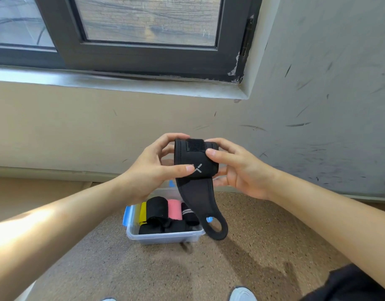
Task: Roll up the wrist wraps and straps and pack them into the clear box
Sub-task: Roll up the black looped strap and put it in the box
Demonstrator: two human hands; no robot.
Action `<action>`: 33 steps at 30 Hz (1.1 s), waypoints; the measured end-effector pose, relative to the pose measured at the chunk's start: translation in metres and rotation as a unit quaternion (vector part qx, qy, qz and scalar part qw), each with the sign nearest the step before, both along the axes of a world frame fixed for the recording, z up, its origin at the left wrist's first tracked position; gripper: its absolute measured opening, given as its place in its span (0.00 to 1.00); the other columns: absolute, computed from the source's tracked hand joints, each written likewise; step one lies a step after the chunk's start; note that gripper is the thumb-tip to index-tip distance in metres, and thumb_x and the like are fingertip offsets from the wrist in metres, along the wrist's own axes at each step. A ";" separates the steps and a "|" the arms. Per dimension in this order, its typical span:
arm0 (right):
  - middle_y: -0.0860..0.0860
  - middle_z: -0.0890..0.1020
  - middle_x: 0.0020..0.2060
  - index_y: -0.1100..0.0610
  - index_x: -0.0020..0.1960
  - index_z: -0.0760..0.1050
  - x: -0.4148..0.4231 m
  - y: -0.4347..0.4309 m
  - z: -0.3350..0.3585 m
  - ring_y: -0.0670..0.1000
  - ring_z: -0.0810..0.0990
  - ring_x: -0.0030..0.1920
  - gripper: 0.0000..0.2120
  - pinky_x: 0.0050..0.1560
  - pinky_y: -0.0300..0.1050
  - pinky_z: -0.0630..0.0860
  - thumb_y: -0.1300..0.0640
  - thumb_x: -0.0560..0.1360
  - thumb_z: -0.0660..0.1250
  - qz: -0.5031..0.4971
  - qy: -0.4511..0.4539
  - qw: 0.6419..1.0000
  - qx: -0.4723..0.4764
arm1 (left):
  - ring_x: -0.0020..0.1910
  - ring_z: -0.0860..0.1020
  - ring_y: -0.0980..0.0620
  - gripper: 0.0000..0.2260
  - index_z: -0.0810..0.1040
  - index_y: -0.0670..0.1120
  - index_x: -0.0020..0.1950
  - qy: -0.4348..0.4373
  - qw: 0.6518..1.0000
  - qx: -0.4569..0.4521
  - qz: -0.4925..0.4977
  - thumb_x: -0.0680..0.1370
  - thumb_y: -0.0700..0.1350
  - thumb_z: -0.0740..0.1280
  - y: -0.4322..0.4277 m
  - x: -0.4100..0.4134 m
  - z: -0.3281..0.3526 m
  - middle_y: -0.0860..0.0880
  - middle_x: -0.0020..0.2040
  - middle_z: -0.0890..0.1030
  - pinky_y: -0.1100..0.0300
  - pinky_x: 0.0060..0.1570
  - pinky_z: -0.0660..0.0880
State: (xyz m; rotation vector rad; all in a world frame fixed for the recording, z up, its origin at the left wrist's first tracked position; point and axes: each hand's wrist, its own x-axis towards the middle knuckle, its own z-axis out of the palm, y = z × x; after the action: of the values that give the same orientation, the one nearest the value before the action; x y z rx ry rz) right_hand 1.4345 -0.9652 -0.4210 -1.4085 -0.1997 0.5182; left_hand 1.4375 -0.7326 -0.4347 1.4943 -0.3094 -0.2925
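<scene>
My left hand [156,168] and right hand [237,170] pinch the half-rolled black wrap [196,161]; its tail [200,198] dangles below my fingers [165,140] (above the box [165,238]). If my grip slackens, it could unroll.

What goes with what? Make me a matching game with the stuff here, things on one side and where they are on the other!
Things:
1. wrist wrap
2. pink roll
3. clear box
4. window

Places:
A. standing on the floor
B. gripped by the left hand and right hand
C. tucked inside the box
D. set in the wall

Pairs: 1-B, 2-C, 3-A, 4-D
</scene>
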 end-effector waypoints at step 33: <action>0.59 0.78 0.63 0.57 0.67 0.73 0.002 0.001 -0.016 0.59 0.83 0.60 0.26 0.57 0.60 0.82 0.64 0.71 0.74 -0.027 -0.051 0.998 -0.004 | 0.61 0.82 0.33 0.26 0.73 0.52 0.72 0.164 0.985 -0.001 -0.058 0.76 0.55 0.72 0.004 -0.004 -0.006 0.41 0.66 0.81 0.37 0.62 0.78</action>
State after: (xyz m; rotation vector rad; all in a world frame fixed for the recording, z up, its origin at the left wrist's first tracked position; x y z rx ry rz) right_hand 1.4369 -0.9637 -0.4374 -1.4456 -0.2415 0.4038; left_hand 1.4331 -0.7288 -0.4411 1.4013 -0.1322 -0.6238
